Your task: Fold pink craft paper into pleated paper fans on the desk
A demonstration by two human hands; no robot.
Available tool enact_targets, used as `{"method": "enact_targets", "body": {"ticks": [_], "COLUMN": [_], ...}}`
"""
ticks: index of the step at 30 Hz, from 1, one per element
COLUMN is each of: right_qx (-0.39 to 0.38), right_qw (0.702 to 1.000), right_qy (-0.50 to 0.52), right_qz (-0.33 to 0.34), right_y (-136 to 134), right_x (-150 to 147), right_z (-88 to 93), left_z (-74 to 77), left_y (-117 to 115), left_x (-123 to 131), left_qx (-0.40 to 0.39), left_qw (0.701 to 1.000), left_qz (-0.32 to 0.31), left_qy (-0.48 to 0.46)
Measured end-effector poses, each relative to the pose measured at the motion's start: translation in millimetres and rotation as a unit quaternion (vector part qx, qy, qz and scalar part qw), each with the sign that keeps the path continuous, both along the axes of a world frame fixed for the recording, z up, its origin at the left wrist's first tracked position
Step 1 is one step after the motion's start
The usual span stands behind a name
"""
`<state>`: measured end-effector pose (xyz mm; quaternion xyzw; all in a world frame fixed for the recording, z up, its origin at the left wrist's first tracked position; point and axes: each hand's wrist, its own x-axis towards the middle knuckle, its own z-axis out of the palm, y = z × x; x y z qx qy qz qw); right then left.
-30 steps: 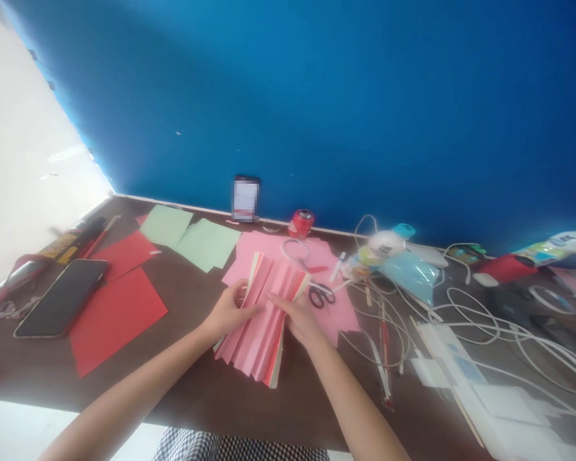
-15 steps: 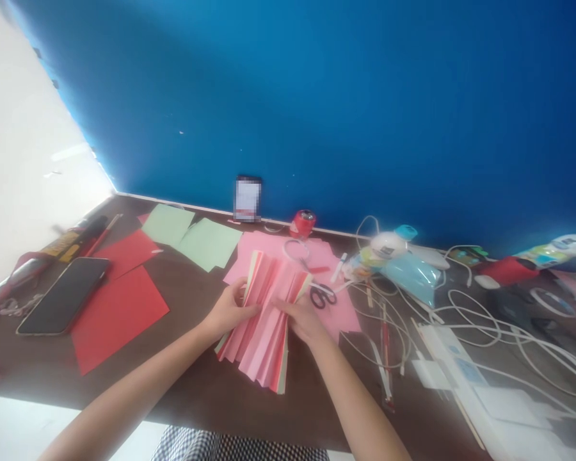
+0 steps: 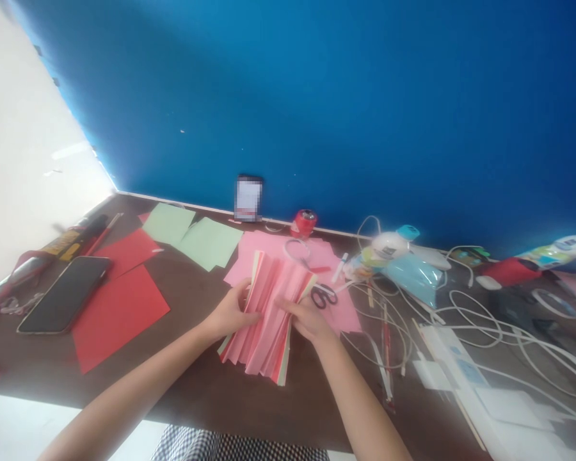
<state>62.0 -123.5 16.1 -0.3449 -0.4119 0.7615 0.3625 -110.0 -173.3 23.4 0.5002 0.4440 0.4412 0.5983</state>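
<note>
Between my hands is a bundle of pleated paper (image 3: pixel 266 320), mostly pink with red and pale cream layers at its outer edges. My left hand (image 3: pixel 231 312) grips its left side, thumb across the front folds and fingers behind. On the right side my right hand (image 3: pixel 307 315) pinches it the same way, thumb over the pleats. The fingers behind the paper are hidden. Under and beyond the bundle lie pink paper sheets (image 3: pixel 264 238). Dark-handled scissors (image 3: pixel 323 296) rest on those sheets, close to my right hand.
Red sheets (image 3: pixel 125 314) and a phone (image 3: pixel 64 294) lie left, green sheets (image 3: pixel 211 243) behind them. A red round object (image 3: pixel 304 223) stands by the blue wall (image 3: pixel 288 96). To the right are tangled white cables (image 3: pixel 499 326), a power strip (image 3: pixel 454 362) and a blue packet (image 3: pixel 413 275).
Both hands and the pleated paper have shifted slightly to the right. Its lower end sits a little higher and its folds lie somewhat differently. The grip stays the same.
</note>
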Motion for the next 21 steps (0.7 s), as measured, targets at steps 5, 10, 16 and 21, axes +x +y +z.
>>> {"method": "enact_targets", "body": {"ticks": [5, 10, 16, 21], "right_qx": [-0.009, -0.001, -0.013, -0.034], "right_qw": [1.000, 1.000, 0.997, 0.998], "right_qy": [0.001, -0.007, -0.019, -0.003], "right_qz": [-0.018, -0.029, -0.070, -0.060], "right_y": [1, 1, 3, 4], "right_x": [0, -1, 2, 3], "right_z": [-1.7, -3.7, -8.7, -13.9], "left_z": [3.2, 3.8, -5.6, -6.4], "left_y": [0, 0, 1, 4], "left_x": [0, -1, -11, -10], "left_qx": [-0.021, -0.031, -0.146, -0.169], "left_qw": [1.000, 0.999, 0.978, 0.964], "left_qz": [0.013, 0.013, 0.030, 0.004], "left_qy": [-0.009, -0.038, -0.148, -0.203]}}
